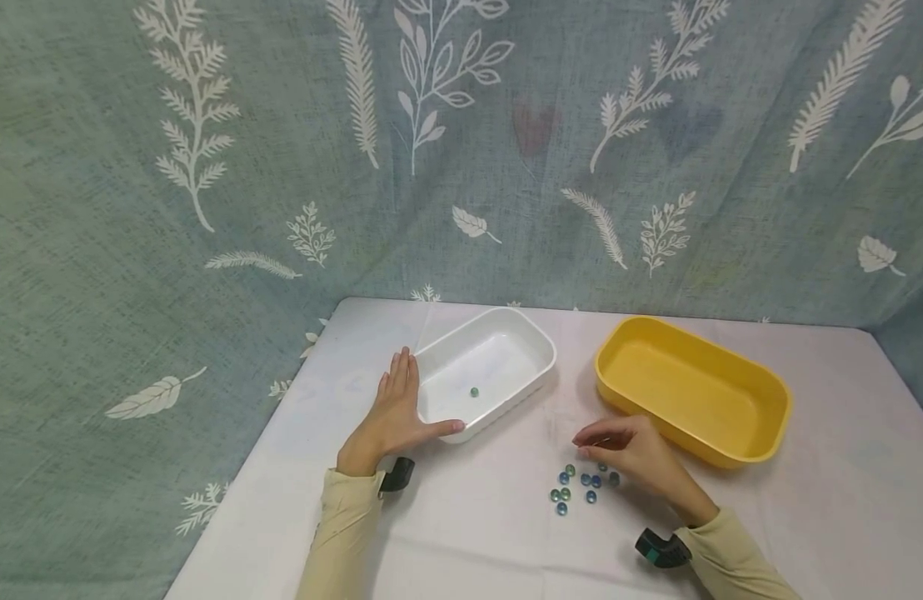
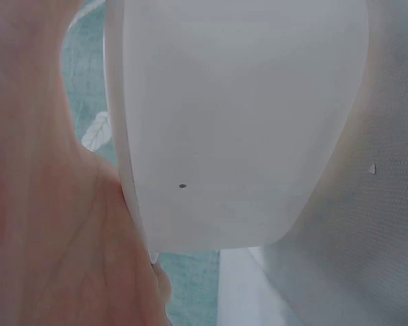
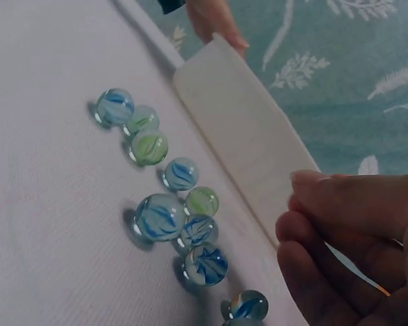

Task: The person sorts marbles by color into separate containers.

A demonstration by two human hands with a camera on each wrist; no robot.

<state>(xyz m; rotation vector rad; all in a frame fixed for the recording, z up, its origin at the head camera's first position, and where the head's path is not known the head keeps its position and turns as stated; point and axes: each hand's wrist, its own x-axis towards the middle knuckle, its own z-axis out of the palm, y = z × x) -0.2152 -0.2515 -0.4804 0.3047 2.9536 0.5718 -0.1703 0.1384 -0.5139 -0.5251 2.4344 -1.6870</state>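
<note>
- The left hand lies against the white plastic tray, fingers straight along its left end, thumb stretched along the near side; its grip is loose and unclosed.
- The right hand hovers over the tabletop, in front of the yellow plastic tray. Its grip is drawn in, thumb close to the fingertips — whether a marble sits between them, I cannot tell.
- A loose cluster of glass marbles, clear with blue or green swirls, lies on the tabletop beside and below the right hand, nearer the person than either tray; some touch.
- One small green marble rests inside the white tray, towards its near side.
- The yellow tray stands to the right of the white one, apart from it, angled the other way.
- Behind the tabletop hangs a blue-green fabric — printed with white leaves and sprigs.
- Both forearms wear pale yellow sleeves.
</note>
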